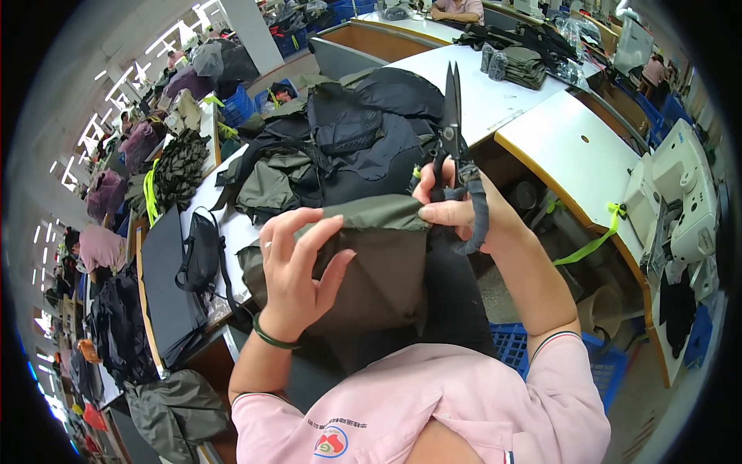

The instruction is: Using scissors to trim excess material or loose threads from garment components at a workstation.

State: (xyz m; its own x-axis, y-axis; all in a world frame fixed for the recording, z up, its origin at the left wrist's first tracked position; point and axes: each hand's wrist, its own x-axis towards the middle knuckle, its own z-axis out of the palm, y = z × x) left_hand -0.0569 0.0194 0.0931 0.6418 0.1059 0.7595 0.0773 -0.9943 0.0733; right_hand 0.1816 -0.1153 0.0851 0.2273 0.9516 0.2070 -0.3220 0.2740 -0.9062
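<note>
An olive-green fabric piece (pixel 379 267) hangs over my lap, its upper edge folded into a lighter band. My right hand (pixel 483 213) pinches the right end of that band between thumb and finger. The same hand carries black scissors (pixel 454 135), blades pointing up and away, with wrapped handles around my fingers. At the left part of the band is my left hand (pixel 294 267), fingers spread and thumb apart; its fingertips lie at the band, and I cannot tell how firmly they touch. Just beyond lies a heap of black and olive garments (pixel 348 131).
A white worktable (pixel 495 97) stretches behind the heap, with folded olive pieces (pixel 522 68) on it. To the right stands a sewing machine (pixel 684 189) on another table. A blue crate (pixel 510 344) sits by my right side. A black bag (pixel 202 251) lies at left.
</note>
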